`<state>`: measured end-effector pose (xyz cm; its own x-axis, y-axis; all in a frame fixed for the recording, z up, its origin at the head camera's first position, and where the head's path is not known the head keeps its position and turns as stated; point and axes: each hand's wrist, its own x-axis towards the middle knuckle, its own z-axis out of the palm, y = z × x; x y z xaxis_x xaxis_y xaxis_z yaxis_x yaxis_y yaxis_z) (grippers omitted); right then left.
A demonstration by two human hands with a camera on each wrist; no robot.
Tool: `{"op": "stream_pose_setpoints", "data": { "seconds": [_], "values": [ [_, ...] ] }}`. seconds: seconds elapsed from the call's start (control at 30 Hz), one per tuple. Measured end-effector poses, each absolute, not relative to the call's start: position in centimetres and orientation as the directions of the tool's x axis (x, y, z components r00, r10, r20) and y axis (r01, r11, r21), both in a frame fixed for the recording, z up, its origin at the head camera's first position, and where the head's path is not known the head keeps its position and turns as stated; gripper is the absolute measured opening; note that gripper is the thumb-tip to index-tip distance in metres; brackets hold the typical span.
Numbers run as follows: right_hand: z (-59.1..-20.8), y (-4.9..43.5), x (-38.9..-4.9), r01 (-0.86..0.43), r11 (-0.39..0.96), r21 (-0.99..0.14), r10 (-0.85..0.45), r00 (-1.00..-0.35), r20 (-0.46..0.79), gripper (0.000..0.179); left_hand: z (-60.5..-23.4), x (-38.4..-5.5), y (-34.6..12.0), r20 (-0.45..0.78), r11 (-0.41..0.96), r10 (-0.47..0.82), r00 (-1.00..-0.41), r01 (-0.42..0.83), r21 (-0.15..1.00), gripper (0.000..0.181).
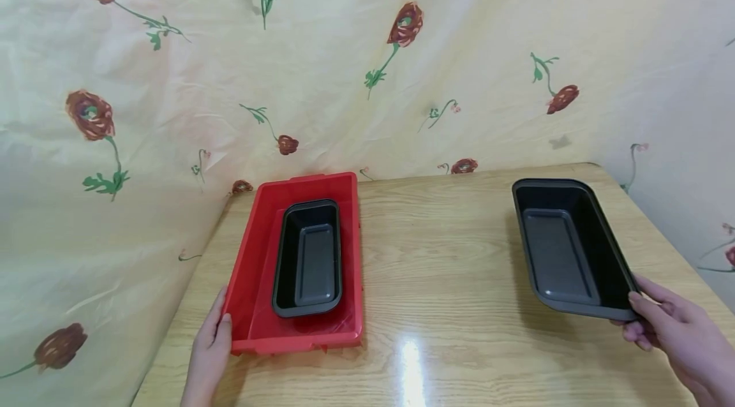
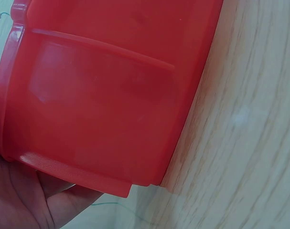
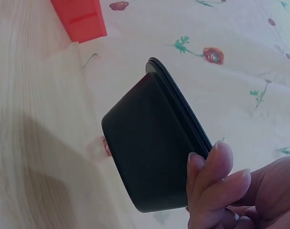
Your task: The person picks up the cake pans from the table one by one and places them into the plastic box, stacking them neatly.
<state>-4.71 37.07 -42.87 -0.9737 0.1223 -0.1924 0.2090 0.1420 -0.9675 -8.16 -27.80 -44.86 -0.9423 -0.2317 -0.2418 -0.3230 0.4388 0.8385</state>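
On the left of the head view, a red plastic tray [image 1: 298, 341] has a dark loaf pan [image 1: 317, 260] lying inside it. My left hand [image 1: 208, 346] grips the tray's near left corner, thumb on the rim; in the left wrist view its fingers [image 2: 70, 202] pass under the edge. Over at the right, my right hand [image 1: 680, 327] pinches a second dark loaf pan [image 1: 557, 257] by its near right corner. This pan is tilted and held above the table, its shadow falling below it. The right wrist view shows its outer side [image 3: 147, 148] with fingers at the rim.
A wood-grain table [image 1: 442, 279] lies beneath, with a bright light reflection near its front. Cream cloth [image 1: 321, 69] printed with red flowers hangs behind it and along both sides, meeting the table's edges.
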Motion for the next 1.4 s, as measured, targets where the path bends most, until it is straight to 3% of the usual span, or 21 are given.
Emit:
{"op": "stream_pose_setpoints", "data": {
  "seconds": [0.3,0.67,1.13,1.4],
  "values": [
    [-42.5,35.9,-5.2,0.119,0.125,-0.985,0.071,-0.991,-0.111,0.06,-44.8,-8.1,-27.8,-0.231,0.439,-0.246,-0.941,-0.321,0.839,0.053],
    [-41.5,34.3,-6.4,0.127,0.176,-0.976,0.005,-0.992,-0.128,0.066,-44.9,-8.1,-27.6,-0.227,0.418,-0.26,-0.939,-0.321,0.85,0.053],
    [-41.1,33.0,-7.3,0.098,0.144,-0.985,-0.061,-0.992,-0.107,0.065,-44.9,-8.2,-27.6,-0.22,0.416,-0.251,-0.943,-0.31,0.855,0.054],
    [-41.2,32.0,-7.7,-0.001,0.019,-1.0,-0.103,-0.995,-0.001,0.039,-44.9,-8.2,-27.6,-0.212,0.419,-0.261,-0.942,-0.309,0.854,0.054]
  ]
}}
